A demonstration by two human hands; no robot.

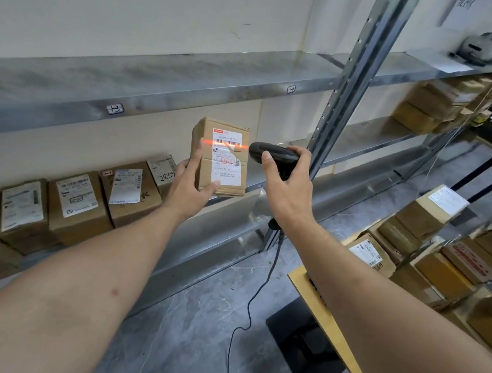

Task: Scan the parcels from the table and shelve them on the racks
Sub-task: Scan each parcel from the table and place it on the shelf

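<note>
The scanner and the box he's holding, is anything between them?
Only an orange scan line, crossing the box toward the scanner; head view shows nothing solid.

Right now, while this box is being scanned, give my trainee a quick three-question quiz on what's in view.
1. True or false: the red scan line falls across the barcode label on the box.
2. Which hand holds the scanner? A) left hand B) right hand
3. Fill in: the parcels on the rack stand to the ____ of the held box.

Key: 1 true; 2 B; 3 left.
</note>
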